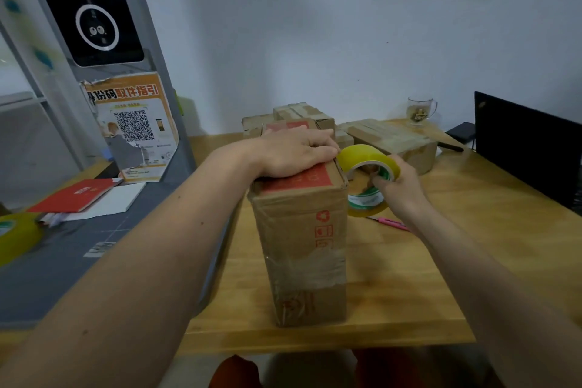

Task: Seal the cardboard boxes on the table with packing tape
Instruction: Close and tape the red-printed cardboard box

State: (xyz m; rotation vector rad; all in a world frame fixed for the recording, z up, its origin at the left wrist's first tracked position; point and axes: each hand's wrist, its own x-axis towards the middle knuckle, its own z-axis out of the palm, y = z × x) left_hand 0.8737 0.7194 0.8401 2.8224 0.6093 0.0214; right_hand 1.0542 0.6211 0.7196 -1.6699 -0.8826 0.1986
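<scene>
- We see one long cardboard box (299,230) at frame centre, long axis running away from us.
- Left hand (293,151) presses flat on its top, fingers straight.
- Right hand (400,186) grips one yellow tape roll (368,164) just right of it; second tape roll (365,201) beneath.

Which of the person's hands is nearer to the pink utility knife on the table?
Right. The right hand grips the tape roll just above the pink utility knife; the left hand rests on the cardboard box, farther away.
</scene>
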